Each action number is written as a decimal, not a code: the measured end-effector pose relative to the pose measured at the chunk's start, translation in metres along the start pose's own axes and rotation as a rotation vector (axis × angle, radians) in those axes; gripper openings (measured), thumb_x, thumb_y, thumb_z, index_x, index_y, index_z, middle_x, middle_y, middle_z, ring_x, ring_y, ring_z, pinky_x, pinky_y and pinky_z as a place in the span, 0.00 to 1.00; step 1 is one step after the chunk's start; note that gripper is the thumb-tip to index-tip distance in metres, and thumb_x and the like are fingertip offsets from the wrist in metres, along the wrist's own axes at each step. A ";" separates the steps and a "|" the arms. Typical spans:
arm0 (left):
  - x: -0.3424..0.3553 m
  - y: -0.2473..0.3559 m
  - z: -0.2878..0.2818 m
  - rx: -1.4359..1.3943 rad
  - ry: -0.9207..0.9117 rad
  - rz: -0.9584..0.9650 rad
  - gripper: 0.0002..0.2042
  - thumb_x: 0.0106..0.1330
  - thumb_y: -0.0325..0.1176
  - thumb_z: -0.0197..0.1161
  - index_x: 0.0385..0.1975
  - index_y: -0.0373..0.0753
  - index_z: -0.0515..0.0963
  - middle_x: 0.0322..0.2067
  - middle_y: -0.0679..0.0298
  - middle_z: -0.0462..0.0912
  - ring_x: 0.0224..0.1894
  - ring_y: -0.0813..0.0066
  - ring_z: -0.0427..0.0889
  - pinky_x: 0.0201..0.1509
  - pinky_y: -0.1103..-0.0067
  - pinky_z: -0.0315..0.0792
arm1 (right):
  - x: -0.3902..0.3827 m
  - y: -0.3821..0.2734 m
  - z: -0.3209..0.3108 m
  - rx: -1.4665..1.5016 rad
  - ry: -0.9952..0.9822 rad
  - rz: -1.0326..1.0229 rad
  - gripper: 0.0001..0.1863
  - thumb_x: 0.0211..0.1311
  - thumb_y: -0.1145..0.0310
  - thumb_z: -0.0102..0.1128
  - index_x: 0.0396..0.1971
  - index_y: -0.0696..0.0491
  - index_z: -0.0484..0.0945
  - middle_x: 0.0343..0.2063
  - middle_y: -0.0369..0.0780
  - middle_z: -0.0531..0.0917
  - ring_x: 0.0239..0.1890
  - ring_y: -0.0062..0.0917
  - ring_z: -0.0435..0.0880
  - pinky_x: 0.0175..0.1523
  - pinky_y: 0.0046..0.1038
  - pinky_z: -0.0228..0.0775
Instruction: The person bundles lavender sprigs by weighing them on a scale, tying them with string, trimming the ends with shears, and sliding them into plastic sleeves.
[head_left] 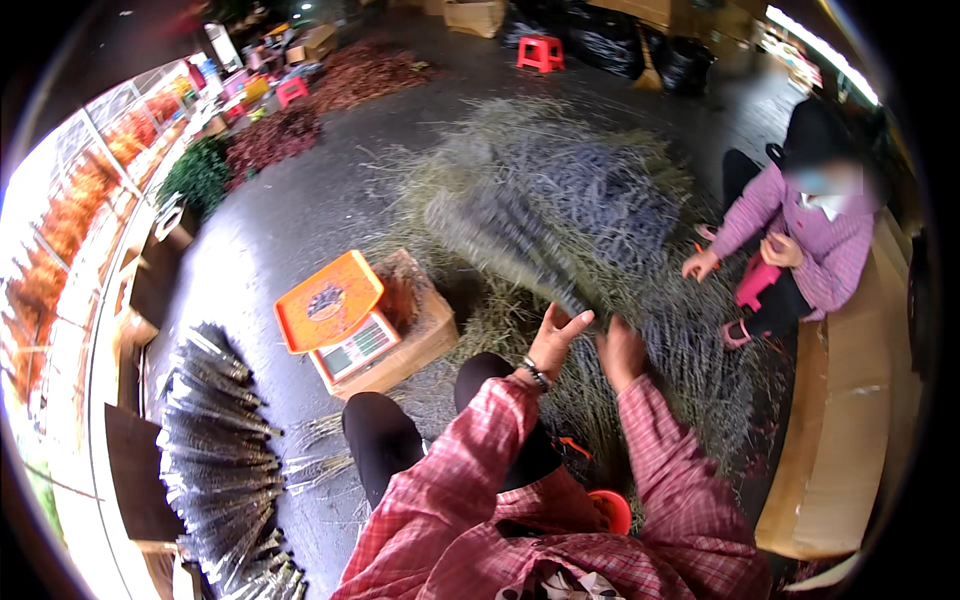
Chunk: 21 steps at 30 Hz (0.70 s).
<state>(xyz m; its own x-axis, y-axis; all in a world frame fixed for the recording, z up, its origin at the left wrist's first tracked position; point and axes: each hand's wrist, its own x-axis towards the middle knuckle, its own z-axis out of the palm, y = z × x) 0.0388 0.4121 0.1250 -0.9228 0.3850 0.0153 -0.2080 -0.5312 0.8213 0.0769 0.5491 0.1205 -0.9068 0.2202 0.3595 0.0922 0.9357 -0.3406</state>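
A blurred bunch of dried lavender-like stems (500,232) slants up and left from between my hands, over a large loose heap of the same stems (600,185). My left hand (548,345), with a dark beaded bracelet at the wrist, sits against the bunch's lower end, thumb and fingers spread. My right hand (622,352) is closed at that narrow lower end; its fingertips are smeared and partly hidden. More loose stems (690,370) lie to the right of my hands.
An orange tray (330,300) tops a scale (352,347) on a cardboard box (425,325). Wrapped bunches (220,460) line the floor at left. A seated co-worker (810,225) is at right, beside long cardboard (835,440). A red stool (540,53) stands far back.
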 end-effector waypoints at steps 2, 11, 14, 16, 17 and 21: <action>0.006 -0.009 0.000 -0.169 0.172 0.004 0.17 0.55 0.33 0.66 0.44 0.37 0.72 0.42 0.66 0.78 0.45 0.78 0.75 0.48 0.78 0.68 | -0.026 -0.019 0.026 0.056 0.044 -0.063 0.13 0.46 0.69 0.61 0.32 0.54 0.69 0.24 0.45 0.78 0.27 0.42 0.79 0.31 0.40 0.71; -0.027 0.022 -0.043 -0.015 0.285 0.002 0.06 0.55 0.31 0.64 0.26 0.35 0.76 0.22 0.66 0.77 0.23 0.78 0.74 0.29 0.82 0.67 | -0.013 -0.053 -0.012 0.308 -0.355 -0.276 0.26 0.44 0.49 0.67 0.35 0.56 0.77 0.30 0.45 0.80 0.32 0.36 0.81 0.38 0.34 0.72; -0.033 0.023 -0.047 -0.034 0.201 -0.038 0.04 0.58 0.27 0.60 0.30 0.34 0.76 0.25 0.64 0.78 0.28 0.76 0.76 0.34 0.79 0.69 | 0.042 -0.056 -0.035 0.973 -0.527 0.009 0.33 0.60 0.52 0.54 0.57 0.59 0.59 0.29 0.36 0.78 0.26 0.16 0.76 0.30 0.19 0.71; -0.036 0.019 -0.054 -0.007 0.142 -0.041 0.05 0.58 0.26 0.61 0.31 0.34 0.75 0.24 0.64 0.77 0.28 0.75 0.76 0.34 0.79 0.69 | 0.081 -0.074 -0.049 1.467 -0.765 0.117 0.33 0.62 0.51 0.50 0.58 0.60 0.58 0.22 0.33 0.74 0.20 0.11 0.68 0.24 0.15 0.65; -0.036 0.018 -0.051 0.015 0.124 -0.043 0.04 0.58 0.27 0.61 0.29 0.34 0.75 0.23 0.65 0.77 0.27 0.77 0.75 0.33 0.80 0.68 | 0.096 -0.077 -0.045 1.700 -0.819 0.239 0.32 0.63 0.51 0.50 0.57 0.60 0.59 0.21 0.32 0.73 0.19 0.12 0.67 0.23 0.14 0.64; -0.039 0.013 -0.051 0.111 0.090 -0.025 0.04 0.57 0.28 0.60 0.26 0.34 0.76 0.22 0.66 0.77 0.26 0.79 0.74 0.32 0.81 0.66 | 0.160 -0.091 -0.058 1.896 -0.394 0.057 0.15 0.65 0.59 0.48 0.38 0.56 0.74 0.22 0.32 0.75 0.21 0.12 0.71 0.25 0.15 0.65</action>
<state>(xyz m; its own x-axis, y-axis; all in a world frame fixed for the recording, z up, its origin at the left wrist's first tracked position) 0.0554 0.3518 0.1055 -0.9443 0.3248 -0.0529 -0.1985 -0.4341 0.8787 -0.0526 0.5154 0.2596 -0.9714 -0.0831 0.2225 -0.1300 -0.5980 -0.7909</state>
